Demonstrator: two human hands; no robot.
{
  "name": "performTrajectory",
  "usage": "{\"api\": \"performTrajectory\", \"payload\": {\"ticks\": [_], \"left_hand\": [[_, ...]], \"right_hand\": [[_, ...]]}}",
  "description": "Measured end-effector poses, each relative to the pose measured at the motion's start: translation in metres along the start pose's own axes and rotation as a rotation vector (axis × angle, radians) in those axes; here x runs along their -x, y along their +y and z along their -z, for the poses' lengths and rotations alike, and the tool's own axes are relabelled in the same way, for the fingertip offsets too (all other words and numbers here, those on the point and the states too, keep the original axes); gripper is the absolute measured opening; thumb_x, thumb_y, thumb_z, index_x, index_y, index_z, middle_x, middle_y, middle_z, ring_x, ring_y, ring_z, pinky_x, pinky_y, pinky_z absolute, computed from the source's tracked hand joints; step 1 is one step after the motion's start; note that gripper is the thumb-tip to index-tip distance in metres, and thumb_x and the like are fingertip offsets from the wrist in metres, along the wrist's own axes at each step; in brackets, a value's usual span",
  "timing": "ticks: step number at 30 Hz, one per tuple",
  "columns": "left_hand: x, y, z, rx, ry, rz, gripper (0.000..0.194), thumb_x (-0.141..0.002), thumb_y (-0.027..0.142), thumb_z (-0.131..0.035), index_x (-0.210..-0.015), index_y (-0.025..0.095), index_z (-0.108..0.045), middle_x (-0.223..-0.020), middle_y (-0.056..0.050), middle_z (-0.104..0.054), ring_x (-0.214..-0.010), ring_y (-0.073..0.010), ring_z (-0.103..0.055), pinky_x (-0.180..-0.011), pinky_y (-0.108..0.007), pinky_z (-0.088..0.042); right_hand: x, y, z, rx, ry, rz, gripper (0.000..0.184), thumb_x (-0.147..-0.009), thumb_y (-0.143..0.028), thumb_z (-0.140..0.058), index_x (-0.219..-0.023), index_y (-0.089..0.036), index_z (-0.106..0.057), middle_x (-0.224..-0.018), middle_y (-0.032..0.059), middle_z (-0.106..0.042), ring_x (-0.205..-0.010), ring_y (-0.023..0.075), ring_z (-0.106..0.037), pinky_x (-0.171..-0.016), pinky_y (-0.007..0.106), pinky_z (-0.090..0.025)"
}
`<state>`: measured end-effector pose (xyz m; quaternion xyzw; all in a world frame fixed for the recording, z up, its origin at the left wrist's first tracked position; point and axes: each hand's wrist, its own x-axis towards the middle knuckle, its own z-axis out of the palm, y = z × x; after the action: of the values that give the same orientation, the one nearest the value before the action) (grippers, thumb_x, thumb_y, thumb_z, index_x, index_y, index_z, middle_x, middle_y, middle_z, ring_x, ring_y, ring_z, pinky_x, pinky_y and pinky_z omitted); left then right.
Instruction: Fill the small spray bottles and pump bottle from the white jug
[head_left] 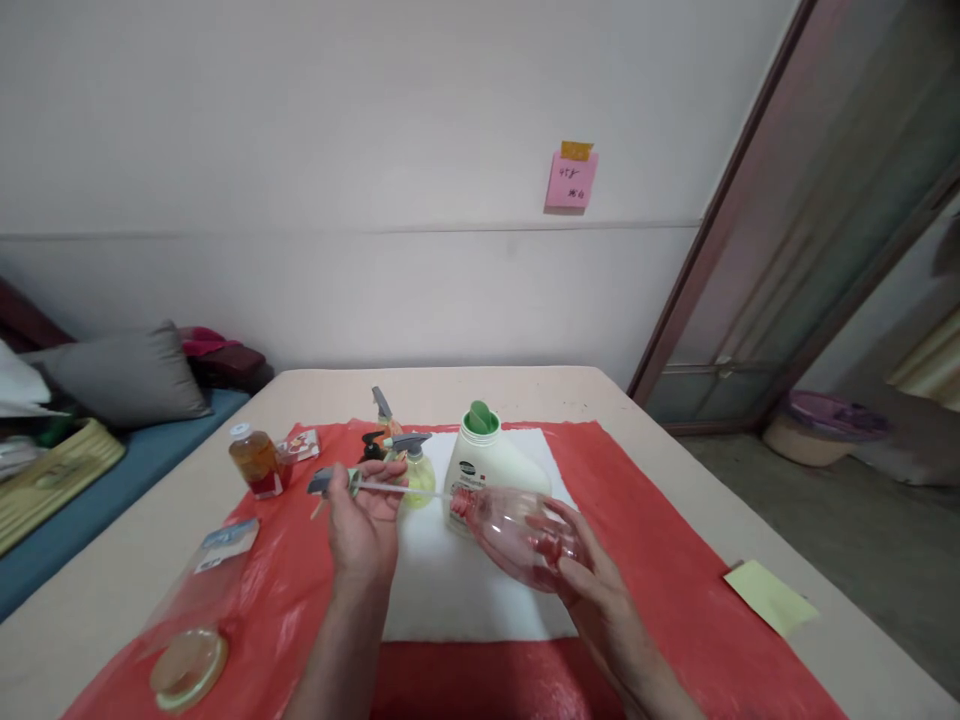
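My left hand [367,510] is closed around a grey spray head [321,482], whose thin clear dip tube [405,489] points right. The tube's end is at the mouth of a clear pink bottle [517,530]; whether it has entered cannot be made out. My right hand [585,560] grips that bottle by its base, tilted nearly on its side with the neck to the left. Just behind the bottle stands a white detergent jug [476,458] with a green spout [481,414]. A yellow spray bottle [421,478] with a grey trigger is behind my left hand.
A white sheet [480,610] lies on a red plastic cover [637,540] over the table. At left are an amber bottle [256,462], a plastic pouch [225,545] and a round lid [189,668]. Another spray bottle [386,415] stands behind. A yellow note [771,597] lies at right.
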<state>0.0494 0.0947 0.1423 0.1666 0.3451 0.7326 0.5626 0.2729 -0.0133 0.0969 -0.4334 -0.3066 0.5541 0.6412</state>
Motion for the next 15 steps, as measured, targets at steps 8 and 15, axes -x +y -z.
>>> {"api": "performTrajectory", "payload": {"ticks": [8,15], "left_hand": [[0.0023,-0.0025,0.0001,-0.006,-0.026,0.021,0.045,-0.095,0.051,-0.048,-0.073,0.016,-0.065,-0.070,-0.008,-0.075,-0.067,-0.0170,-0.071,-0.064,-0.027,-0.054],[0.0036,-0.0045,0.0024,-0.035,-0.080,0.016,0.044,-0.092,0.055,-0.053,-0.075,0.015,-0.066,-0.073,-0.009,-0.075,-0.070,-0.0167,-0.071,-0.066,-0.026,-0.055]], "right_hand": [[-0.0014,-0.0037,0.0024,0.041,0.026,0.010,0.065,-0.065,-0.048,-0.082,-0.125,-0.033,-0.062,-0.126,0.0082,-0.068,-0.119,0.0327,-0.060,-0.093,0.044,-0.048],[-0.0012,-0.0024,0.0019,0.075,0.032,0.030,0.073,-0.062,-0.050,-0.084,-0.128,-0.031,-0.060,-0.127,0.0097,-0.067,-0.118,0.0329,-0.060,-0.092,0.043,-0.048]]}}
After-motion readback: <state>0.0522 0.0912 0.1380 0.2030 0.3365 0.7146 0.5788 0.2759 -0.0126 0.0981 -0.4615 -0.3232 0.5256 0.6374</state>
